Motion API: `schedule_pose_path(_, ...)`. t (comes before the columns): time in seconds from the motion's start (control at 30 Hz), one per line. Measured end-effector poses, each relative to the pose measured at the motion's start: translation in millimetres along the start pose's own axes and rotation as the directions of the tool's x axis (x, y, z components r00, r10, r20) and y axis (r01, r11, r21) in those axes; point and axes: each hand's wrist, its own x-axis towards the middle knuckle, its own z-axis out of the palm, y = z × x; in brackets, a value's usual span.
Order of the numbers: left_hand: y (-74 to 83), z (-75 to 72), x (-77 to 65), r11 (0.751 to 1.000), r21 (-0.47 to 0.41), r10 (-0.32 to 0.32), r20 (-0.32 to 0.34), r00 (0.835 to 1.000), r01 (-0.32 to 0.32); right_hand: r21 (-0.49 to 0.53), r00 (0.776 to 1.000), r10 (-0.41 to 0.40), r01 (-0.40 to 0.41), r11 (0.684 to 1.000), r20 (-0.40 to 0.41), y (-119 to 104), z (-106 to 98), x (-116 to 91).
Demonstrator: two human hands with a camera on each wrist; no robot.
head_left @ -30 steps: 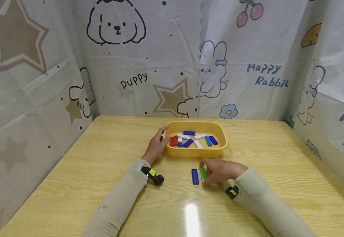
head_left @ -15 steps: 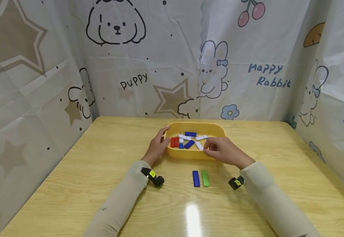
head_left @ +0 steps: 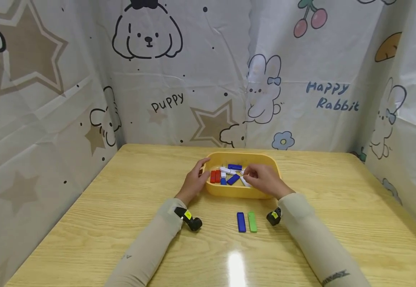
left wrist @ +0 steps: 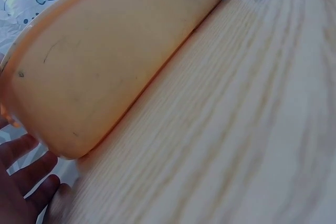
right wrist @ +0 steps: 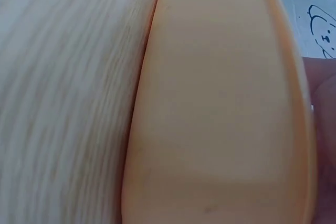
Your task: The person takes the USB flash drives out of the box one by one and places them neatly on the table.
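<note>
My left hand (head_left: 195,182) holds the left end of a yellow plastic tub (head_left: 238,193), thumb and forefinger at its rim. Its other fingers are loosely spread beside the tub end in the left wrist view. Over the tub's right part, my right hand (head_left: 264,179) reaches inside with fingers bent, beside a white bar (head_left: 245,181). Whether it pinches anything is hidden. Small flat plastic bars lie in the tub, among them red bars (head_left: 215,176), a dark blue bar (head_left: 233,179) and another dark blue bar (head_left: 234,167).
In front of the tub, a blue bar (head_left: 241,222) and a green bar (head_left: 252,221) lie side by side on the wooden table (head_left: 140,175). A printed white curtain (head_left: 157,83) closes off the back and sides.
My right hand has left the green bar on the table beside the blue one and moved up into the tub, then a little leftward there. The left hand stays at the tub.
</note>
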Motion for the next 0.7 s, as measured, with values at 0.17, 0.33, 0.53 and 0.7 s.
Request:
schedule_pose_path(0.17,0.9,0.7,-1.9,1.0,0.01,-0.005,-0.004,1.0,0.006,0.005,0.995,0.091,-0.091,0.996,0.029,2,4,6)
schedule_pose_path(0.33,1.5,0.3,1.3,1.0,0.011,0.004,-0.003,1.0,-0.004,-0.014,0.98,0.19,-0.19,0.982,0.062,5,2,11)
schedule_pose_path(0.53,1.2,-0.2,4.2,1.0,0.018,0.02,0.0,1.0,-0.02,-0.045,0.942,0.316,-0.313,0.949,0.114,5,-1,15)
schedule_pose_path(0.7,-1.5,-1.0,0.5,1.0,0.008,0.009,0.013,1.0,-0.009,-0.121,0.913,0.374,-0.357,0.926,0.166,2,2,15)
